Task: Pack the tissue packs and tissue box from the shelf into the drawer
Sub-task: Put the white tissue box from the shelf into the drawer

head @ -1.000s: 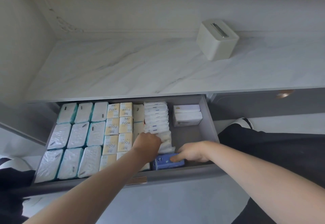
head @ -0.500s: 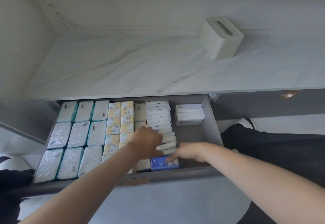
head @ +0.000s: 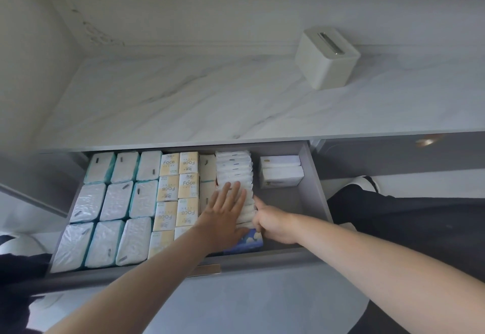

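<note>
The grey drawer [head: 319, 197] stands pulled out under the marble shelf [head: 210, 108]. Rows of white-and-teal packs [head: 115, 200], yellow "Face" packs [head: 178, 189] and a column of thin white packs [head: 235, 168] fill its left and middle. My left hand [head: 225, 213] lies flat with straight fingers on the thin white packs. My right hand [head: 273, 223] has curled fingers and an extended forefinger pressing the right side of that column. A blue pack [head: 249, 243] sits at the drawer's front, below both hands. The white tissue box [head: 325, 58] stands on the shelf at the right.
Two white packs [head: 282, 172] lie at the back right of the drawer, with bare drawer floor [head: 288, 202] in front of them. A shut drawer with a round knob [head: 426, 141] is to the right. A dark trouser leg [head: 393, 215] and shoe are below it.
My left hand has uncurled and spread flat on the thin white packs, moving farther back. My right hand has left the blue pack and now presses the side of the white column.
</note>
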{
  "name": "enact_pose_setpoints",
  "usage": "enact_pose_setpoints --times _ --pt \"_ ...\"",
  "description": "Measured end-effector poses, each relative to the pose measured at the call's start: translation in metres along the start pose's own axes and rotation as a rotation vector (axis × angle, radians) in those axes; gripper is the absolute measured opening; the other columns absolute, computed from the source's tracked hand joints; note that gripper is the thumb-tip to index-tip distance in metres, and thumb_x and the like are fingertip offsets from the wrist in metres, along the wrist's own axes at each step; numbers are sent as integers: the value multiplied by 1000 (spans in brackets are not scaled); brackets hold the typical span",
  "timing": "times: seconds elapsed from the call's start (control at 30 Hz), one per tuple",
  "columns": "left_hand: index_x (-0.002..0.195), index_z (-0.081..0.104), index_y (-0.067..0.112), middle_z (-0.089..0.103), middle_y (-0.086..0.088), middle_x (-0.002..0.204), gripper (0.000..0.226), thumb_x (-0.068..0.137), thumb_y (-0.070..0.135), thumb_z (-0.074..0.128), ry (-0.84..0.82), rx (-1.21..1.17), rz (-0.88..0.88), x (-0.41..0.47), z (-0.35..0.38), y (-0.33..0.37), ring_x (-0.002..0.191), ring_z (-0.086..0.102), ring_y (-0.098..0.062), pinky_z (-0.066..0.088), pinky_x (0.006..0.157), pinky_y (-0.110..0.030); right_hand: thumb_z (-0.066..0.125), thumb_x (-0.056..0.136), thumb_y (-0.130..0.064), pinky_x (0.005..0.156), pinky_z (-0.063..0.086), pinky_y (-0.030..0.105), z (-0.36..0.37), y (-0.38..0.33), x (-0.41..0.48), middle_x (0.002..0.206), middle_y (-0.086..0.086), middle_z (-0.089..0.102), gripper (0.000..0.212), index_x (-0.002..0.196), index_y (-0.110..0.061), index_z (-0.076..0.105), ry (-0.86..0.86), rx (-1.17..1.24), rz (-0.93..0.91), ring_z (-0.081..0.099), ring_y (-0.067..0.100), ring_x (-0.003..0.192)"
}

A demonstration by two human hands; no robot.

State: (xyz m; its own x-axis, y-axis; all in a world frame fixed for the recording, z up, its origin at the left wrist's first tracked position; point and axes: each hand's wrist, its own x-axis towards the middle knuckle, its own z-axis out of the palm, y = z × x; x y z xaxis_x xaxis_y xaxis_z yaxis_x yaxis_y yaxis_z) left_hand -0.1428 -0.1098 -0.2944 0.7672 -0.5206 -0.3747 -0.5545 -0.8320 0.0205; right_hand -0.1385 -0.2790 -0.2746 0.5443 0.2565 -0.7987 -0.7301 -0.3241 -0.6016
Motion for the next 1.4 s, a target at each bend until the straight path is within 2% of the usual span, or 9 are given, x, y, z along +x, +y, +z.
enact_pose_setpoints --times 0.07,0.17,0.3,0.4,0.73,1.0,1.13,1.27,1.4 --pt "151 -24 15 -34 -8 156 85 96 64 19 -20 -21 -10 0 -2 -4 144 -29 -28 -3 122 -47 36 74 14 113 34 41 3 -4 -4 165 -3 10 107 156 -45 1 -52 -75 -3 14 27 151" --pt "155 -16 22 -25 -3 161 81 98 63 26 -72 -94 -7 1 -13 -10 148 -22 -23 -2 123 -46 44 82 -1 95 47 39 -6 -14 -5 159 3 29 90 157 -40 11 77 -289 7 38 30 137" --pt "157 5 26 9 0 164 71 99 57 33 31 -169 -17 4 -52 -17 150 7 -23 14 120 -44 49 91 -16 111 36 35 -33 -41 -18 161 7 30 72 157 -20 22 262 -634 -122 34 27 143" --pt "154 21 26 29 -1 157 61 101 50 37 145 -240 -69 16 -91 -19 144 26 -24 25 117 -42 48 95 -15 110 33 30 -65 -72 -39 157 5 37 62 154 -18 30 360 -838 -243 38 24 142" --pt "148 33 25 45 -1 142 52 100 42 42 385 -300 -73 137 -218 21 131 39 -22 38 106 -40 47 94 -12 100 39 34 -205 -157 -63 148 3 41 52 145 -23 44 772 -896 -527 47 23 130" --pt "152 20 21 36 -5 147 60 99 38 44 403 -212 -93 240 -263 31 132 37 -26 39 103 -41 60 83 -11 104 37 45 -272 -200 -14 161 12 9 76 151 -18 26 1057 -1097 -539 18 33 146" --pt "153 17 23 30 -3 150 60 100 34 43 428 -268 -99 271 -274 26 132 37 -26 40 101 -41 60 86 -20 118 8 59 -300 -212 2 165 9 -6 92 157 -17 1 1045 -1261 -396 -10 28 153" --pt "155 13 27 21 1 157 60 101 32 39 458 -376 -99 287 -275 17 137 33 -23 40 103 -42 66 79 -20 116 10 59 -298 -213 10 156 7 25 86 152 -18 20 1088 -1304 -459 16 24 150" --pt "154 16 33 14 1 161 56 101 29 36 463 -486 -121 288 -273 8 139 35 -27 38 108 -45 54 74 -10 98 35 42 -289 -217 6 120 -10 63 58 128 -30 61 1053 -1217 -862 56 20 113"
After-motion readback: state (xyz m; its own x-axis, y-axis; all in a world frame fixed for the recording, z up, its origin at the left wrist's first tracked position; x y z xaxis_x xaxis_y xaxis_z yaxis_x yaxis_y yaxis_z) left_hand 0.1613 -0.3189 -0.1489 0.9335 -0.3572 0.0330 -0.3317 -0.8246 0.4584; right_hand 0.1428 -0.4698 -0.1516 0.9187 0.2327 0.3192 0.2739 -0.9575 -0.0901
